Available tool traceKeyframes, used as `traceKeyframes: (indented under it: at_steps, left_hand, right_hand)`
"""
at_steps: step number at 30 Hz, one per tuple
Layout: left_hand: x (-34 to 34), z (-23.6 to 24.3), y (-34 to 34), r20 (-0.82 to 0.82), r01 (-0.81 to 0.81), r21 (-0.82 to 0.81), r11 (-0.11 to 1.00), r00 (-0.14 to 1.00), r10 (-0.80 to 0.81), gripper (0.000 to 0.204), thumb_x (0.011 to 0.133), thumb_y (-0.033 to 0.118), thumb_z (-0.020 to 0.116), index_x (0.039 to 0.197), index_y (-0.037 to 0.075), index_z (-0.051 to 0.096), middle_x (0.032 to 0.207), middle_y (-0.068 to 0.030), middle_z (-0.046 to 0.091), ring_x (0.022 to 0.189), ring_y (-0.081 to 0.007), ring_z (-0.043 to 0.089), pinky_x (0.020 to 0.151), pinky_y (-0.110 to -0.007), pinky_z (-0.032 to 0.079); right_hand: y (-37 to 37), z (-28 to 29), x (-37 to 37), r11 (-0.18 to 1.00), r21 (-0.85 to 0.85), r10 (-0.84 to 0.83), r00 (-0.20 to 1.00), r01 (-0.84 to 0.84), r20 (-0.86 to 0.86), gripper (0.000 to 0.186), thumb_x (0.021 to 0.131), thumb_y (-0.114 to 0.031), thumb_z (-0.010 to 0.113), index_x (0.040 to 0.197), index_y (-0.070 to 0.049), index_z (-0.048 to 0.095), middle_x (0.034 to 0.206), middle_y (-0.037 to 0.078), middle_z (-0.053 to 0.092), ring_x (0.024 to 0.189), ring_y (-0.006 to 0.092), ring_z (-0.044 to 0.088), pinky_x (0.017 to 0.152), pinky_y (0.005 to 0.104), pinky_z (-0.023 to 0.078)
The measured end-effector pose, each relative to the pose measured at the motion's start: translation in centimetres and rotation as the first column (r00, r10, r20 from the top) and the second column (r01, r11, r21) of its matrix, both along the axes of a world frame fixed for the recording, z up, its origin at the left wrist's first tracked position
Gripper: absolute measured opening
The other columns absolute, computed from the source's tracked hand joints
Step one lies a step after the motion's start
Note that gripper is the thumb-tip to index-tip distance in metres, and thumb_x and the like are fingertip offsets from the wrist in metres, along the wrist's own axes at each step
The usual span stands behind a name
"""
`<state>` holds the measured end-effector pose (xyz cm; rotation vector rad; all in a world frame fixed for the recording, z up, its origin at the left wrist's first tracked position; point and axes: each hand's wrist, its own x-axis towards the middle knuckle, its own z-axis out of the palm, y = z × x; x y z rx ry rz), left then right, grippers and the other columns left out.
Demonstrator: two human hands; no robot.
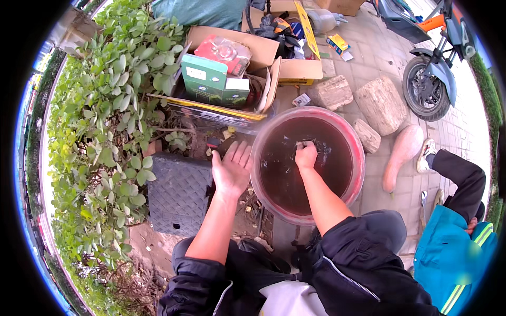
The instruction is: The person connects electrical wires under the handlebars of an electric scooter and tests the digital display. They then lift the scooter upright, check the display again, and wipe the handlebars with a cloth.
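A round reddish basin (359,158) of dark brown water (284,184) stands on the ground before me. My right hand (305,155) is over the middle of the water with its fingers curled together. Whether anything is between those fingers is hidden. Small ripples and glints show on the water around it. My left hand (232,167) is held just left of the basin, palm up, its fingers stretched out and nothing in it.
Leafy bushes (116,105) and a black textured slab (179,192) lie left. Behind the basin sits a carton (263,50) of boxes. At right are wood blocks (380,105), a pale gourd (403,152), a motorbike wheel (426,89) and a person in a teal jacket (448,258).
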<state>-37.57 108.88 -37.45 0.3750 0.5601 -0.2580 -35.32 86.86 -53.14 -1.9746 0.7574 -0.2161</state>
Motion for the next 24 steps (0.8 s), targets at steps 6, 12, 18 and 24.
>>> traceKeyframes:
  at_steps: [6,12,18,24]
  left_hand:
    - [1.2,-2.5,3.7,-0.065,-0.078,0.131,0.988,0.994,0.087,0.072,0.097,0.056,0.021,0.143,0.0,0.028,0.146,-0.0151,0.035,0.135,-0.0287,0.034,0.111,-0.041,0.028]
    - [1.7,-0.9,0.9,-0.078,0.144,0.332,0.932,0.989,-0.125,0.055,0.097,0.046,0.036,0.135,0.006,0.043,0.138,-0.0091,0.046,0.127,-0.0219,0.041,0.109,-0.036,0.027]
    - [0.5,-4.0,2.0,-0.055,0.073,0.305,0.949,0.997,-0.059,0.053,0.099,0.044,0.033,0.139,0.01,0.037,0.141,-0.0058,0.041,0.129,-0.0237,0.038,0.109,-0.039,0.026]
    - [2.0,-10.7,8.9,0.089,-0.067,0.49,0.869,0.996,0.027,0.058,0.096,0.048,0.035,0.137,0.008,0.04,0.138,-0.0099,0.043,0.128,-0.0233,0.04,0.109,-0.037,0.029]
  right_hand:
    - [12.3,12.9,-0.7,0.455,0.885,0.162,0.986,-0.101,0.029,0.056,0.098,-0.047,0.039,0.079,-0.001,0.063,0.069,0.016,0.066,0.053,0.0172,0.062,0.045,0.0299,0.049]
    - [19.1,13.6,1.3,0.639,0.612,0.553,0.831,-0.466,0.055,0.057,0.099,-0.041,0.029,0.091,0.006,0.06,0.093,0.02,0.064,0.091,0.0313,0.06,0.086,0.0403,0.043]
    - [19.3,13.2,0.7,0.565,0.637,0.55,0.815,-0.524,0.183,0.063,0.099,-0.049,0.028,0.114,0.006,0.055,0.116,0.02,0.058,0.112,0.0257,0.051,0.099,0.0363,0.037]
    - [23.4,12.6,0.2,0.709,0.181,0.638,0.73,-0.681,0.246,0.052,0.092,-0.043,0.044,0.113,0.002,0.057,0.112,0.018,0.057,0.106,0.0246,0.052,0.092,0.0361,0.038]
